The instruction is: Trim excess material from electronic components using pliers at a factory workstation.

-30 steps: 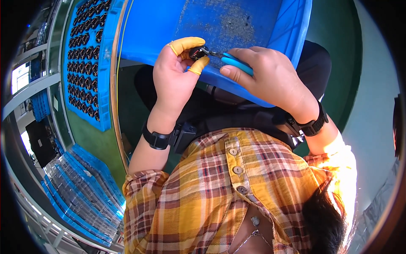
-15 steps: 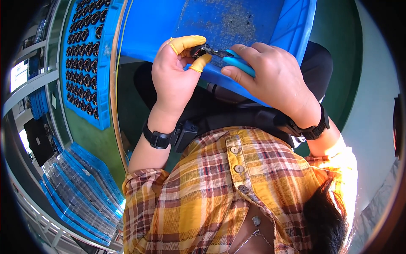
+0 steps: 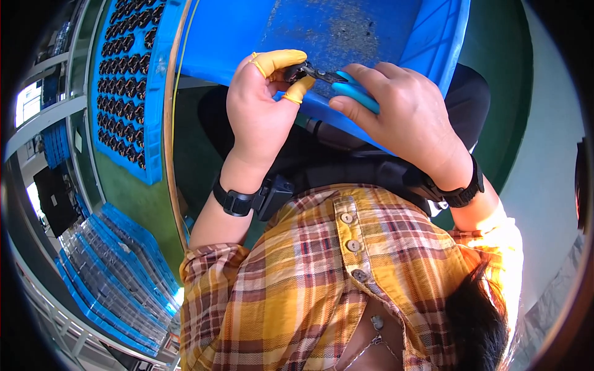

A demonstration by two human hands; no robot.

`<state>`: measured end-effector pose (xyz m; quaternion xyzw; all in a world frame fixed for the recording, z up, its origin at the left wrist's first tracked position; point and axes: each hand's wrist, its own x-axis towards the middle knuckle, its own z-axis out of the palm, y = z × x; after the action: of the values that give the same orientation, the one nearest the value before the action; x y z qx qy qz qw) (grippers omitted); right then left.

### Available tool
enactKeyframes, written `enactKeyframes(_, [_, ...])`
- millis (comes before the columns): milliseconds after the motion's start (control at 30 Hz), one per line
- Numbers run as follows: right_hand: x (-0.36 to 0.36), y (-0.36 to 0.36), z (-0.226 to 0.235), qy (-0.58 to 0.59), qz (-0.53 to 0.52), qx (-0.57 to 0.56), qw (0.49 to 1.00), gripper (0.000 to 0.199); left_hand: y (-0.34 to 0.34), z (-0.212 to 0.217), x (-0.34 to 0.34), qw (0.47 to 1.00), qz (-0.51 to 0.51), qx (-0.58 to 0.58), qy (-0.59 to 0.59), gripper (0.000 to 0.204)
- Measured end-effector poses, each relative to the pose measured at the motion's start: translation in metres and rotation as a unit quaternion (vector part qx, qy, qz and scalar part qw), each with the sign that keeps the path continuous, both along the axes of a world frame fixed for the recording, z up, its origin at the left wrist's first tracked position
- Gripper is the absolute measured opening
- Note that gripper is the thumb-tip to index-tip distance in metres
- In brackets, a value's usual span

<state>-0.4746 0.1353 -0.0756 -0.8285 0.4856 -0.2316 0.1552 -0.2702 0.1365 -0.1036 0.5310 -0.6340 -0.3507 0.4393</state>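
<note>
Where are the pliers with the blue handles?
In the head view's upper middle, the blue-handled pliers are in the right hand, over the blue tub, their tips at the small black part in the left hand.

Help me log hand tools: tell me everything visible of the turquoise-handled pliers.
The pliers have two smooth turquoise grips, plastic or rubber by their look, and a narrow, dark, metal-looking head. The right hand holds the grips, which stand slightly apart, over the near side of the blue tub. The head points left, its tip at the small dark part in the left hand; whether the jaws are shut is unclear. Grip ends are hidden.
</note>
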Motion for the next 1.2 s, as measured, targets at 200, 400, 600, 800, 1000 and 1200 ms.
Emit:
enactKeyframes(200, [0.0005,0.0006,0.0027,-0.004,0.002,0.016,1.000,0.040,0.0008,0.0029,-0.0004,1.000,0.009,0.003,-0.010,0.039])
enactKeyframes(400, [0.0002,0.0009,0.0025,-0.003,0.003,0.028,1.000,0.041,0.0006,0.0031,0.0028,1.000,0.011,-0.013,-0.020,0.038])
enactKeyframes(600, [0.0002,0.0012,0.0035,0.003,0.005,0.030,1.000,0.041,0.0004,0.0029,0.0016,0.999,0.001,-0.024,-0.041,0.038])
enactKeyframes(800, [-0.0006,0.0009,0.0031,0.007,0.013,0.038,0.999,0.041,0.0015,0.0067,0.0043,0.987,-0.020,-0.093,-0.127,0.036])
enactKeyframes(1000, [-0.0014,0.0010,0.0028,-0.023,0.029,0.046,0.998,0.041,-0.0001,0.0037,0.0070,0.984,-0.033,-0.121,-0.131,0.037])
enactKeyframes(1200, [-0.0005,0.0007,0.0018,-0.038,0.029,0.068,0.997,0.042,-0.0014,0.0071,0.0062,0.961,-0.023,-0.188,-0.202,0.036])
